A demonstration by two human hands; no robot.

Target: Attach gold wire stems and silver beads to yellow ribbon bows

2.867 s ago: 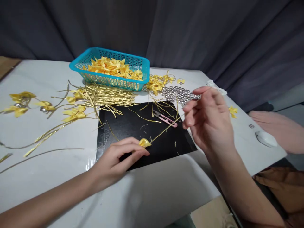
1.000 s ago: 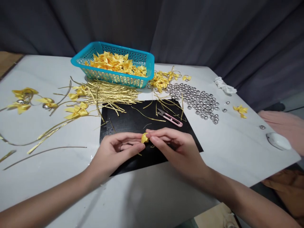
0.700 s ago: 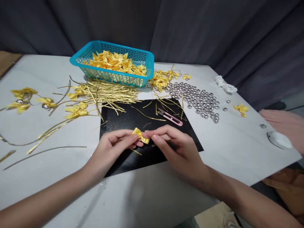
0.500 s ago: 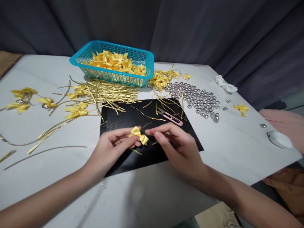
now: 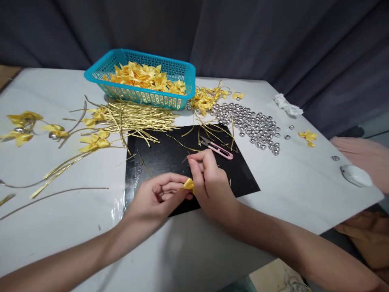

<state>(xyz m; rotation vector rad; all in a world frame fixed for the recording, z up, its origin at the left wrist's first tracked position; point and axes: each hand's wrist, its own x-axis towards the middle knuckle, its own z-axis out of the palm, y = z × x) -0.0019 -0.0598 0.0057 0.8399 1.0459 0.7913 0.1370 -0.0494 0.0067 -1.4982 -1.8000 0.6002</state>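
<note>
My left hand (image 5: pixel 162 194) is closed, pinching a yellow satin ribbon bow (image 5: pixel 188 185) between thumb and fingers above the black mat (image 5: pixel 161 156). Part of the bow is hidden behind my right hand (image 5: pixel 209 182). That hand is closed too, its thumb and forefinger pressed together just beyond the bow. A very thin dark line shows at those fingertips, too fine to name. Behind my right hand, pink-handled thread snips (image 5: pixel 220 151) lie on the mat with their blades pointing up and left.
A blue plastic basket (image 5: pixel 139 90) of yellow bows stands at the back. Before it lies a heap of gold twist ties (image 5: pixel 142 117). Silver beads (image 5: pixel 252 123) spread to the right, near more bows (image 5: pixel 203 99). A white computer mouse (image 5: pixel 356 175) sits by the right edge.
My left hand has moved right and slightly down with the bow. My right hand has turned, its fingertips now pinched together and pointing away, and it covers part of the bow.
</note>
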